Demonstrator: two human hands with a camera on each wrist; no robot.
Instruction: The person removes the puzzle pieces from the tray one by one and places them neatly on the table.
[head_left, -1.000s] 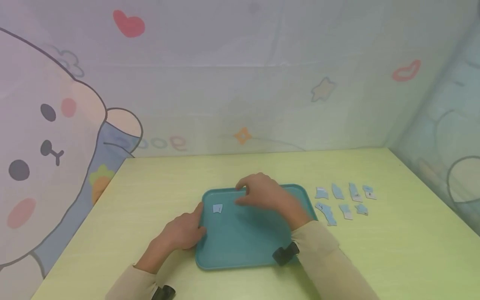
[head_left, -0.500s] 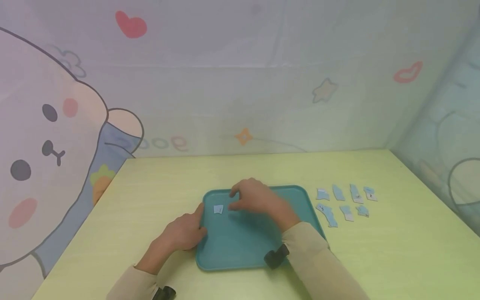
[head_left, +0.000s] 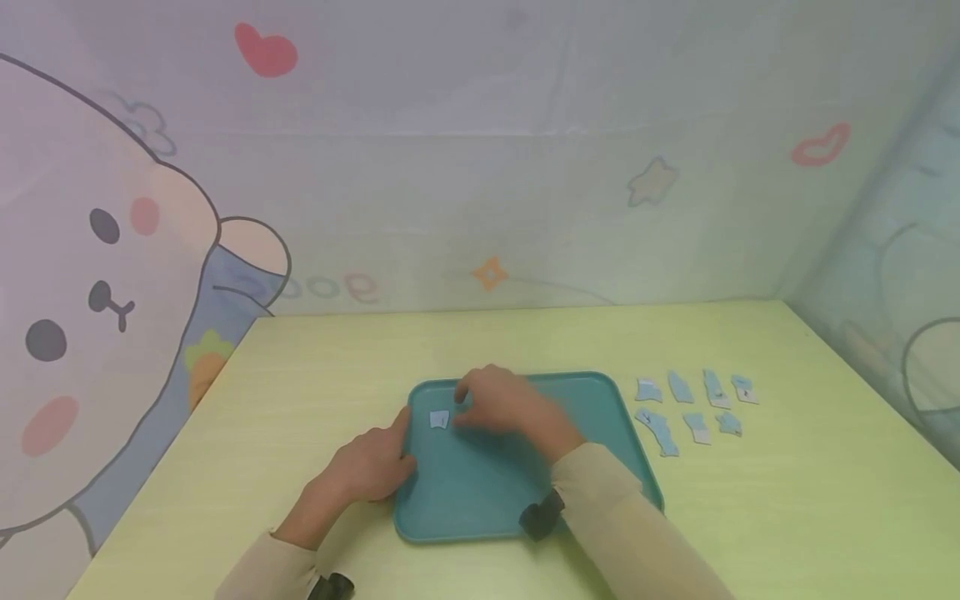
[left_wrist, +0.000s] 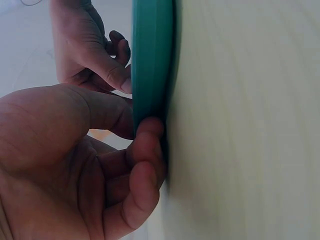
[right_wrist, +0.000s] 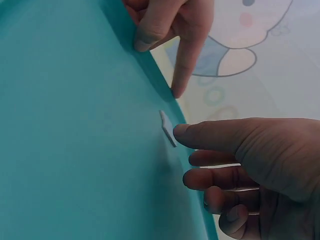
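Observation:
A teal tray (head_left: 487, 483) lies on the table. My left hand (head_left: 367, 465) grips its left rim; in the left wrist view the thumb lies over the rim (left_wrist: 152, 55) and curled fingers are at its outer, lower side. One small light blue puzzle piece (head_left: 439, 419) with a dark mark sits in the tray's far left corner. Just right of it is my right hand (head_left: 495, 402), over the tray with bent, parted fingers and nothing held. In the right wrist view the thumb tip of the right hand (right_wrist: 270, 170) overlaps the puzzle piece (right_wrist: 168, 129); contact is unclear.
Several pale blue puzzle pieces (head_left: 657, 432) lie in two rows on the yellow-green table (head_left: 787, 500), right of the tray. A printed cloth backdrop (head_left: 450, 167) hangs behind the table, and another covers the right side.
My right hand has moved left across the tray, close to the puzzle piece. The left hand has stayed on the tray's rim. The view has shifted slightly.

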